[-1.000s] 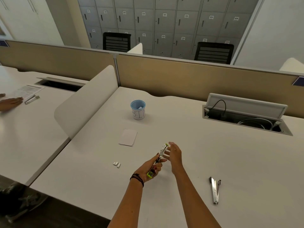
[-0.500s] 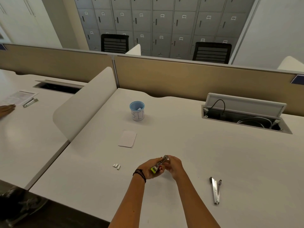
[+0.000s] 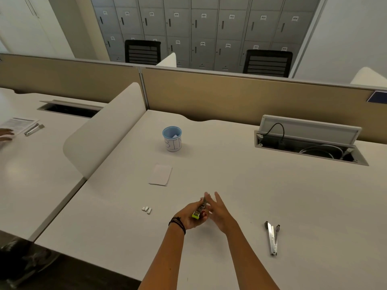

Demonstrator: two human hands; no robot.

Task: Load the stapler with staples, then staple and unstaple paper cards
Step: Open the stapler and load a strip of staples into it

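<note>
My left hand (image 3: 189,217) grips a small stapler (image 3: 199,210) with a lime-green end and a metal body, held just above the white desk (image 3: 272,195). Right beside it is my right hand (image 3: 219,211), fingers spread and pointing forward, palm against the stapler's side. Whether it pinches anything I cannot tell. Three small staple strips (image 3: 146,209) lie on the desk to the left of my hands. A stack of white paper cards (image 3: 160,174) lies farther forward. A metal staple remover (image 3: 272,237) rests on the desk to the right.
A blue-rimmed paper cup (image 3: 172,138) stands behind the cards. An open cable hatch (image 3: 310,141) with wires sits at the back right. A curved white divider (image 3: 104,130) bounds the desk on the left; beyond it another person's hand (image 3: 5,134) rests by papers and a stapler (image 3: 33,129).
Half a second ago both hands were closed together around the stapler; now my right hand's fingers have opened and stretched forward, and the stapler is tilted more upright in my left hand.
</note>
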